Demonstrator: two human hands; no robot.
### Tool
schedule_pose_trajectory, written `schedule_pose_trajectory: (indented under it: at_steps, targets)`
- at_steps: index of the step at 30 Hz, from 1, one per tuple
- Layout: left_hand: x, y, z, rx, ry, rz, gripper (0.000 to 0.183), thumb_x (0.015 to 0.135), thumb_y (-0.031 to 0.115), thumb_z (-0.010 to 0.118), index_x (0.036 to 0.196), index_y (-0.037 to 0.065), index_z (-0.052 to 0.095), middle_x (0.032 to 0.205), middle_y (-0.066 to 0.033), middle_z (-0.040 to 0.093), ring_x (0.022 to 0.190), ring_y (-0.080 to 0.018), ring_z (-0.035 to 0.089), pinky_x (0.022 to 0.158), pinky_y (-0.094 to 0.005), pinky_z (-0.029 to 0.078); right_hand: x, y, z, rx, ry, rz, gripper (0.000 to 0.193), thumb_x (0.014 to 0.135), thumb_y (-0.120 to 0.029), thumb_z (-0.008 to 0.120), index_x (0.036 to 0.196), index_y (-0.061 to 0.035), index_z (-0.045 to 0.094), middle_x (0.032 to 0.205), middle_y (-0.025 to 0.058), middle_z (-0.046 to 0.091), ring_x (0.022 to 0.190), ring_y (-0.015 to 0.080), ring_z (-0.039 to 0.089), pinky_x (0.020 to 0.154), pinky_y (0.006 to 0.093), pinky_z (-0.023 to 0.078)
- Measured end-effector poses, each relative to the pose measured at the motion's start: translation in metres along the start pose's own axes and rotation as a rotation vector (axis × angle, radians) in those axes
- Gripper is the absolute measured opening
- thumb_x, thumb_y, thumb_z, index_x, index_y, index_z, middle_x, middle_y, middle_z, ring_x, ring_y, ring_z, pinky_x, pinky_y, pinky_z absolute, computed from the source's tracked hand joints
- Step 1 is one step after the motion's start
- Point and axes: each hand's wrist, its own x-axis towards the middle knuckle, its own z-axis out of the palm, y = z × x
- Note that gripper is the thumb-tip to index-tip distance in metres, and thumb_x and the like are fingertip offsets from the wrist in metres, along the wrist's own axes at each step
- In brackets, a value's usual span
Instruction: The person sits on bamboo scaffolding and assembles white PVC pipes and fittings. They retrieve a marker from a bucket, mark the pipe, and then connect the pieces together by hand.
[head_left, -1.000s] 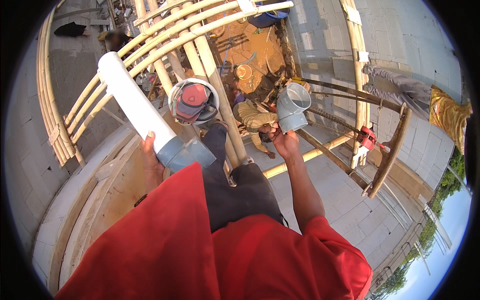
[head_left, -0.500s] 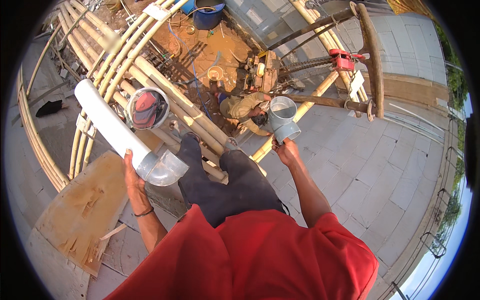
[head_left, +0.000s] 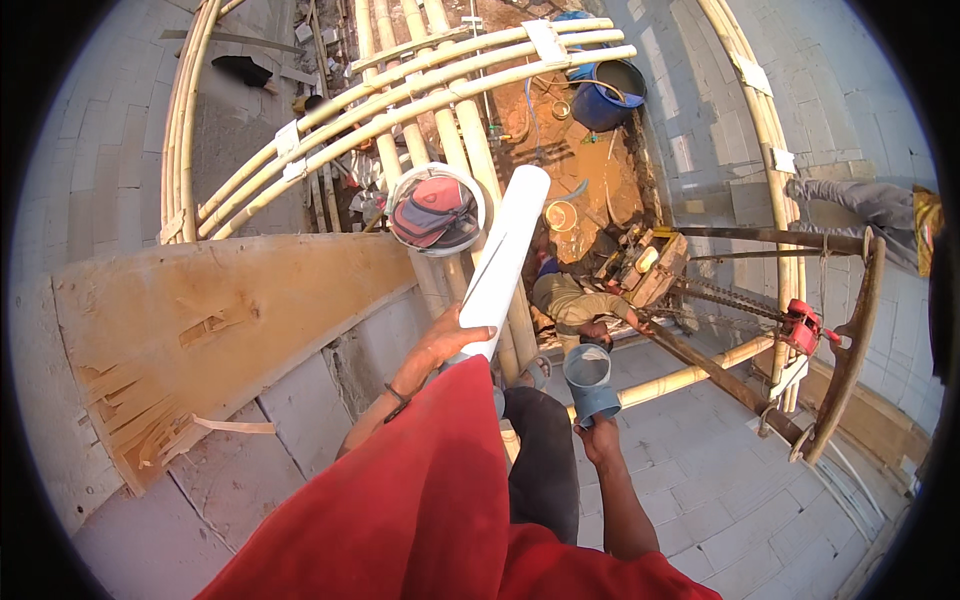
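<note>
In the left hand [head_left: 440,340], a long, white plastic pipe [head_left: 508,255] is being grasped near its lower end; in the right hand [head_left: 600,440], a short, bent, grey plastic fitting [head_left: 590,376] is being held from below, apart from the pipe.

A grey block wall [head_left: 840,70] stands from one to two o'clock, with bamboo poles [head_left: 765,120] running in front of it at two. Muddy orange-brown ground [head_left: 600,165] lies at one o'clock, with a blue barrel [head_left: 600,110] near the wall. Curved bamboo rails [head_left: 405,122] cross at eleven. A splintered plywood board [head_left: 280,275] spans nine o'clock; pale grey blocks [head_left: 700,480] spread from four to five. Sunlight brightens the ground and the board.
</note>
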Motion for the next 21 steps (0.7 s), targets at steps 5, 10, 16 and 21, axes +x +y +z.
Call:
schedule_pose_trajectory:
  at_steps: [5,10,16,21]
  targets:
    - [0.068,-0.066,0.001,0.350,0.034,0.092,0.088,0.059,0.041,0.083,0.130,-0.003,0.054,0.114,-0.0191,0.066,0.106,-0.0288,0.064,0.092,-0.0370,0.049,0.083,0.002,0.001,-0.438,0.039,-0.167,0.024,0.096,-0.012,0.055,0.117,-0.0014,0.060,0.096,0.0084,0.063,0.083,0.0258,0.064,0.068,0.0347,0.051]
    - [0.125,-0.087,-0.004,0.703,0.086,0.206,0.088,0.052,0.039,0.082,0.128,0.004,0.056,0.107,-0.0168,0.069,0.101,-0.0349,0.064,0.089,-0.0408,0.048,0.175,-0.019,0.008,-0.962,-0.081,-0.486,0.024,0.084,-0.003,0.054,0.104,-0.0005,0.067,0.087,0.0244,0.066,0.088,0.0365,0.067,0.076,0.0415,0.050]
    - [0.210,-0.175,-0.010,0.832,0.053,0.141,0.090,0.051,0.039,0.084,0.132,0.012,0.055,0.115,-0.0133,0.068,0.111,-0.0340,0.057,0.093,-0.0411,0.045,0.287,-0.010,0.042,-1.307,-0.298,-0.952,0.030,0.080,-0.001,0.051,0.105,-0.0017,0.068,0.096,0.0218,0.069,0.090,0.0422,0.065,0.077,0.0460,0.051]
    - [0.290,-0.262,-0.035,0.724,0.064,0.142,0.093,0.050,0.040,0.085,0.135,0.015,0.055,0.121,-0.0139,0.066,0.115,-0.0349,0.053,0.099,-0.0424,0.044,0.377,0.035,0.085,-1.352,-0.630,-0.991,0.028,0.077,-0.005,0.055,0.102,-0.0039,0.067,0.098,0.0197,0.066,0.094,0.0412,0.063,0.080,0.0489,0.050]
